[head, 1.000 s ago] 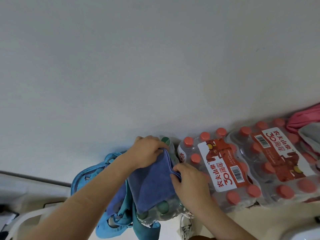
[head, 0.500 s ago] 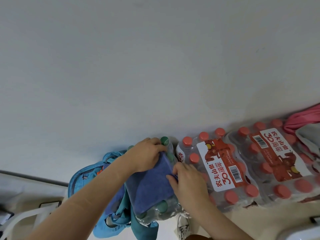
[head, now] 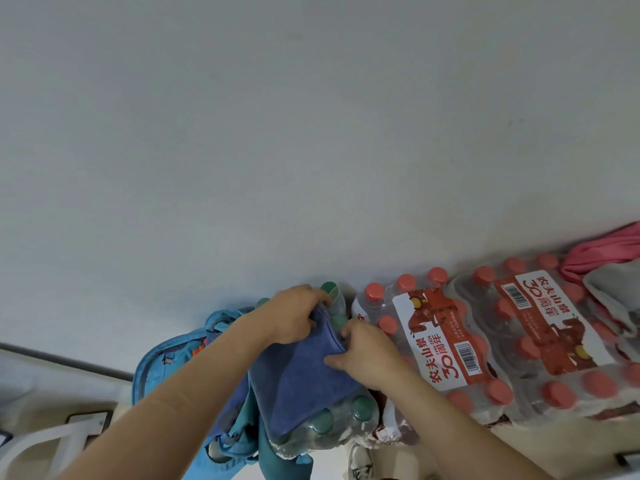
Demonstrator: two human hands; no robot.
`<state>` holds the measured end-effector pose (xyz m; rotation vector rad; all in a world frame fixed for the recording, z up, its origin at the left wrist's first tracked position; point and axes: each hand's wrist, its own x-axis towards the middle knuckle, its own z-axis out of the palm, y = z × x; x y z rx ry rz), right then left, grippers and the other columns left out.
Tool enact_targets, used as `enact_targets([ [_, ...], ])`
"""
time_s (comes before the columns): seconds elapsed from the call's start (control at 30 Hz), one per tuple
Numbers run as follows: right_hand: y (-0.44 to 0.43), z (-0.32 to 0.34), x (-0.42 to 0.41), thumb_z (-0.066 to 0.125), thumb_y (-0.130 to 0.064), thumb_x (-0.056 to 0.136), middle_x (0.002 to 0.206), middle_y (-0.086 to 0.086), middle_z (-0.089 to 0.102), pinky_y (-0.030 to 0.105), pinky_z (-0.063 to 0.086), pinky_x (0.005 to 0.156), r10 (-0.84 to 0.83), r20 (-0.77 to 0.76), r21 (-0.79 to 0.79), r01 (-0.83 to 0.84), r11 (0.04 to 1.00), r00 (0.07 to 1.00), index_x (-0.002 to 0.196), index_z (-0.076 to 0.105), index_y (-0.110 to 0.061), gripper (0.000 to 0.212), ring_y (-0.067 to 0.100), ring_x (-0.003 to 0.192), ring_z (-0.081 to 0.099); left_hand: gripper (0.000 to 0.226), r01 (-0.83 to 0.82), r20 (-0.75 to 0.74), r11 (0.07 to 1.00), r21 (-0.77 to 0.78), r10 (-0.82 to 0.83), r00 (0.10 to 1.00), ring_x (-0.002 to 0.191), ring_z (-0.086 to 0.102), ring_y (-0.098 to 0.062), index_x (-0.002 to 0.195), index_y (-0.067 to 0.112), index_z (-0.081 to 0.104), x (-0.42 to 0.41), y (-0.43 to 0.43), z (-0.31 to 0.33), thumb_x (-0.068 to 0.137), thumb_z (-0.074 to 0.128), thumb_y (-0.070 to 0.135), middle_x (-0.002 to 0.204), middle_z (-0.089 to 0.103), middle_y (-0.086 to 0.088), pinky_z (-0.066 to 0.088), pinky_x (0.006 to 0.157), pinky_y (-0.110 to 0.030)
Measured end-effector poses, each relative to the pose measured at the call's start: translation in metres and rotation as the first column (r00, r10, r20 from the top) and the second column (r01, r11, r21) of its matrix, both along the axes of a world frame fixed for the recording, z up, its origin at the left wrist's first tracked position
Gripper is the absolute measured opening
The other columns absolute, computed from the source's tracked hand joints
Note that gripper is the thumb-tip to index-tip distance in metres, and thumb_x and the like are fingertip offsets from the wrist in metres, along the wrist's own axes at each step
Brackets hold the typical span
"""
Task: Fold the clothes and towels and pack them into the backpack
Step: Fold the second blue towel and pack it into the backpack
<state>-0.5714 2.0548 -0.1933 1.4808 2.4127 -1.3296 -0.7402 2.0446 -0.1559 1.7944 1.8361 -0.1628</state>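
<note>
Blue cloth is bunched under the fingers (head: pixel 313 296) of the left hand (head: pixel 294 317), which curl over the far corner of a folded blue towel (head: pixel 304 379) and grip it. The right hand (head: pixel 369 353) meets it from the other side, thumb and fingers (head: pixel 346 332) pressed together in a pinch on the towel's right edge, just beside the left hand.

The towel lies flat on top of a shrink-wrapped pack of green-capped bottles (head: pixel 332 427). It covers most of the pack's top, with caps showing only at the near edge and at the far corner by the left hand.

Against the left edge of that pack stands a light blue backpack (head: pixel 162 362), and a teal garment (head: pixel 242 431) hangs down between the two.

To the right, touching the green-capped pack, sits a pack of red-capped bottles (head: pixel 446 341) with a red-and-white label, and a second red-capped pack (head: pixel 554 323) sits beside it. A pink cloth (head: pixel 602 252) and a grey cloth (head: pixel 613 292) rest on the far right end of that second pack.

All of it is lined up against a plain white wall (head: pixel 311 133). A white shoe (head: pixel 360 462) shows on the floor below the right forearm.
</note>
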Motion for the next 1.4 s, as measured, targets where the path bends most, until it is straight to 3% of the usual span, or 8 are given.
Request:
enact_targets([
  [0.13, 0.005, 0.001, -0.003, 0.07, -0.03, 0.069, 0.055, -0.004, 0.042, 0.028, 0.032, 0.05, 0.048, 0.002, -0.078, -0.048, 0.996, 0.999, 0.057, 0.04, -0.018, 0.034, 0.015, 0.055, 0.045, 0.036, -0.041, 0.15, 0.999, 0.025, 0.037, 0.988, 0.099, 0.059, -0.021, 0.106, 0.015, 0.068, -0.013, -0.008, 0.007, 0.077, 0.054, 0.0, 0.106, 0.067, -0.005, 0.047, 0.084, -0.031],
  [0.33, 0.029, 0.053, 0.015, 0.075, -0.017, 0.073, 0.053, -0.015, 0.046, 0.02, 0.032, 0.05, 0.084, -0.236, -0.225, -0.138, 0.965, 0.968, 0.064, 0.049, -0.021, 0.028, 0.002, 0.05, 0.041, 0.04, -0.253, 0.484, 0.954, 0.16, 0.148, 0.863, 0.078, 0.057, 0.006, 0.09, 0.028, 0.067, -0.023, -0.025, 0.041, 0.08, 0.056, -0.008, 0.08, 0.067, 0.022, 0.042, 0.073, -0.012],
  [0.5, 0.076, 0.136, 0.043, 0.072, -0.013, 0.071, 0.064, -0.01, 0.047, 0.027, 0.034, 0.058, 0.284, -0.097, 0.24, -0.254, 0.937, 0.954, 0.066, 0.043, -0.025, 0.032, 0.008, 0.058, 0.039, 0.044, -0.398, 0.63, 0.829, 0.393, 0.073, 0.773, 0.079, 0.061, 0.006, 0.089, 0.03, 0.066, 0.006, -0.013, 0.083, 0.08, 0.056, -0.012, 0.084, 0.067, 0.024, 0.043, 0.069, -0.01],
  [0.67, 0.085, 0.173, 0.085, 0.059, -0.012, 0.066, 0.069, -0.009, 0.044, 0.026, 0.025, 0.055, 0.334, 0.081, 0.774, -0.27, 0.573, 0.939, 0.073, 0.036, -0.026, 0.028, 0.009, 0.062, 0.033, 0.053, -0.142, 0.282, 0.643, 0.752, -0.12, 0.952, 0.086, 0.05, -0.006, 0.105, 0.026, 0.062, 0.048, 0.005, 0.102, 0.058, 0.055, 0.005, 0.091, 0.056, 0.017, 0.037, 0.075, -0.01],
  [0.77, 0.069, 0.134, 0.113, 0.05, -0.016, 0.062, 0.072, -0.008, 0.048, 0.021, 0.026, 0.058, 0.36, 0.174, 0.842, -0.328, 0.428, 0.917, 0.073, 0.036, -0.028, 0.021, 0.011, 0.067, 0.04, 0.066, 0.096, 0.0, 0.707, 0.701, -0.135, 0.991, 0.095, 0.051, -0.017, 0.132, 0.024, 0.049, 0.085, 0.0, 0.074, 0.066, 0.057, 0.019, 0.103, 0.057, 0.006, 0.041, 0.078, -0.025],
  [1.03, 0.024, 0.008, 0.18, 0.038, -0.026, 0.063, 0.081, -0.014, 0.054, 0.022, 0.037, 0.073, 0.328, 0.241, 0.728, -0.394, 0.562, 0.913, 0.09, 0.058, -0.032, 0.035, 0.007, 0.08, 0.056, 0.061, 0.322, -0.207, 0.848, 0.422, -0.256, 0.944, 0.06, 0.058, -0.015, 0.12, 0.034, 0.055, 0.163, -0.049, -0.03, 0.062, 0.036, 0.039, 0.067, 0.058, 0.01, 0.051, 0.055, -0.03],
  [1.23, 0.026, -0.004, 0.191, 0.041, -0.027, 0.07, 0.083, -0.004, 0.058, 0.028, 0.039, 0.074, 0.362, 0.219, 0.796, -0.381, 0.471, 0.906, 0.109, 0.07, -0.019, 0.049, 0.017, 0.088, 0.048, 0.029, 0.079, 0.034, 0.903, 0.423, -0.103, 0.994, 0.096, 0.053, -0.013, 0.1, 0.029, 0.065, 0.188, -0.038, -0.003, 0.086, 0.041, 0.038, 0.104, 0.058, 0.01, 0.049, 0.081, -0.031],
  [1.4, 0.018, -0.004, 0.204, 0.043, -0.022, 0.078, 0.08, -0.002, 0.053, 0.028, 0.049, 0.07, 0.439, 0.178, 0.783, -0.397, 0.48, 0.881, 0.093, 0.071, -0.017, 0.032, 0.018, 0.083, 0.049, 0.048, 0.074, -0.155, 0.874, 0.481, 0.002, 0.988, 0.136, 0.038, -0.017, 0.14, 0.025, 0.045, 0.199, -0.028, -0.047, 0.097, 0.032, 0.043, 0.148, 0.041, 0.002, 0.039, 0.106, -0.037],
])
